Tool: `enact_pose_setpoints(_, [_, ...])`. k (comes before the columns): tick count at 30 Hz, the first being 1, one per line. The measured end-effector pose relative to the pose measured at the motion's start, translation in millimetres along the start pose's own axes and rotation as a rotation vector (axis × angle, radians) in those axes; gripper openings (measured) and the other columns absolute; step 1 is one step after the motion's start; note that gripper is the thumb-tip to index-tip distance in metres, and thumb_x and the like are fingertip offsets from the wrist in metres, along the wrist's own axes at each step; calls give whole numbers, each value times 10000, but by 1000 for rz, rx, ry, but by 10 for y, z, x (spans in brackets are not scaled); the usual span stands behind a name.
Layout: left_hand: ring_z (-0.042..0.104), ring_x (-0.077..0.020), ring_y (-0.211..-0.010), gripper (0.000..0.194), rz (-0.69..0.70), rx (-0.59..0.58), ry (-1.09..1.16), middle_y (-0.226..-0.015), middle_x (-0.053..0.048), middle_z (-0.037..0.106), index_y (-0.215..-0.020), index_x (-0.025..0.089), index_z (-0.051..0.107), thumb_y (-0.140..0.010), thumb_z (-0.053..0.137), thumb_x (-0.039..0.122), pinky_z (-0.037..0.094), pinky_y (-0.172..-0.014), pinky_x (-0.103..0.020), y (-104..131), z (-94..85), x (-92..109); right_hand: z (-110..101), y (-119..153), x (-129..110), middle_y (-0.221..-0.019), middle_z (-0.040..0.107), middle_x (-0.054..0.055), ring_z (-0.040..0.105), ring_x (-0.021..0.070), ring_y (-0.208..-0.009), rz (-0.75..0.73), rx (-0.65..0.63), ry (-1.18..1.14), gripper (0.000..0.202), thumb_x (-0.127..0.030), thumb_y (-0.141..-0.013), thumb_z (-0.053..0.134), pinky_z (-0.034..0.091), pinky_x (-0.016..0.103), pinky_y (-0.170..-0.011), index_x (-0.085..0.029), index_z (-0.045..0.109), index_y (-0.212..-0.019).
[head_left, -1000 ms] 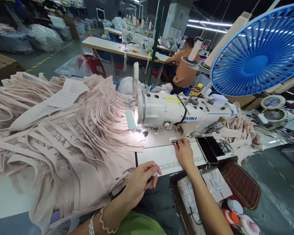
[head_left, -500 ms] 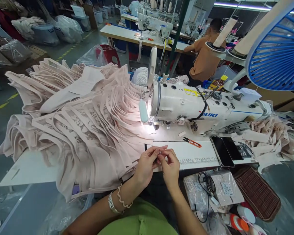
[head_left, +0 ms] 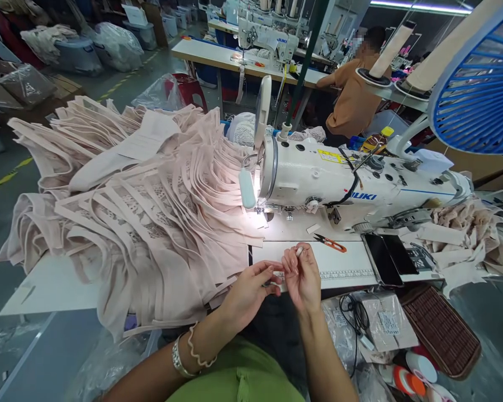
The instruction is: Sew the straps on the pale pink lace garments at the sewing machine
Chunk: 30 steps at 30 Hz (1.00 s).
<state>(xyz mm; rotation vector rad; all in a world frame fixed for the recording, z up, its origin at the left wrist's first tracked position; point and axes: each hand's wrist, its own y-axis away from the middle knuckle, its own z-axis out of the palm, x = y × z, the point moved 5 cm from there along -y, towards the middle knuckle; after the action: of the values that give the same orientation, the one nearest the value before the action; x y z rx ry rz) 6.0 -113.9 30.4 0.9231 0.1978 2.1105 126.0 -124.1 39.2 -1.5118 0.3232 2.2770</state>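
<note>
Over the front edge of the white sewing table, my left hand [head_left: 251,287] is bare, its thumb and fingers loosely curved and apart. Just to its right, my right hand [head_left: 304,279] is raised with thumb and fingers pinched together. A tiny whitish bit [head_left: 299,252] shows at its fingertips, too small to name. Behind my hands stands a white sewing machine [head_left: 318,173], its lamp lit at the needle. Orange-handled thread snips [head_left: 330,243] lie on the table beyond my right hand. A large heap of pale pink garments [head_left: 151,223] covers the left side.
A printed ruler strip [head_left: 347,274] runs along the table's front edge. Right of it lie a dark phone [head_left: 381,259] and fabric scraps [head_left: 469,234]. Below are plastic-wrapped packs [head_left: 385,321] and a brown basket [head_left: 442,329]. A blue fan [head_left: 482,84] hangs upper right; a person [head_left: 356,89] sits beyond.
My hands, fingertips together before, have come apart. My right hand has moved up and right, pinched; my left hand has loosened and shifted slightly down and left.
</note>
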Motion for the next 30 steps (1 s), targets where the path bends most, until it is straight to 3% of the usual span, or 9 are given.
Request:
enact_pose_setpoints(1, [652, -143, -787, 388, -39, -47, 14, -894, -72, 700, -842, 103, 751, -580, 929, 328, 536, -721, -252, 30, 16, 14, -37, -24, -27, -591, 352, -93, 315, 95, -476, -12, -4, 32, 216, -448, -921, 568, 328, 226, -484, -265, 479, -848])
enact_pose_setpoints(3, [693, -229, -973, 438, -105, -130, 19, -1065, -128, 716, -926, 87, 762, -576, 937, 282, 520, -949, -335, 77, 35, 48, -135, -53, -101, -626, 397, -79, 328, 92, -492, -67, 37, 163, 225, -463, -913, 578, 326, 231, -490, -256, 512, -852])
enact_pose_setpoints(6, [714, -275, -1006, 512, -123, -157, 0, -1138, -149, 714, -1041, 101, 750, -612, 936, 307, 482, -1039, -409, 75, -2, 86, -232, -40, -228, -704, 512, -39, 460, 109, -584, -138, 77, 467, 255, -489, -913, 578, 402, 253, -570, -234, 590, -907])
enact_pose_setpoints(12, [732, -232, -863, 554, -8, -53, -62, -962, -110, 749, -1039, 98, 745, -603, 942, 378, 542, -976, -454, -72, -98, 105, -67, 68, -257, -620, 496, -64, 489, 119, -580, -8, -356, 772, 234, -431, -947, 540, 395, 246, -578, -217, 610, -1011])
enact_pose_setpoints(15, [719, -237, -894, 575, -15, -72, -108, -966, -119, 753, -1008, 89, 763, -642, 888, 514, 546, -981, -461, -81, -69, 121, -18, 83, -226, -621, 503, -69, 456, 107, -572, -3, -448, 854, 166, -376, -941, 555, 379, 235, -573, -215, 595, -956])
enact_pose_setpoints(20, [682, -265, -1046, 624, 13, -80, -214, -1022, -110, 757, -1103, 110, 749, -599, 928, 432, 518, -1034, -443, -76, -57, 144, -12, 50, -199, -657, 539, -42, 482, 111, -607, -133, -417, 923, 136, -319, -921, 586, 388, 237, -579, -213, 616, -841])
enact_pose_setpoints(24, [702, -254, -1002, 587, 46, -12, -169, -1004, -104, 765, -1071, 115, 759, -583, 943, 383, 547, -1002, -434, -109, -122, 135, -31, 40, -246, -725, 569, -20, 514, 122, -643, -249, -388, 920, 142, -298, -944, 560, 409, 251, -589, -221, 680, -943])
enact_pose_setpoints(27, [730, -231, -916, 564, 46, 34, -98, -979, -112, 768, -1036, 106, 762, -571, 954, 361, 567, -973, -405, -121, -146, 142, -59, 39, -321, -727, 535, -25, 508, 127, -656, -386, -274, 981, 73, -285, -886, 655, 420, 258, -596, -229, 694, -860])
enact_pose_setpoints(30, [740, -236, -894, 569, 18, 58, -59, -964, -129, 767, -980, 87, 758, -524, 974, 349, 589, -910, -359, -128, -142, 148, -58, 57, -374, -720, 538, -19, 507, 131, -660, -527, -95, 1036, 132, -244, -878, 654, 440, 271, -624, -227, 671, -748])
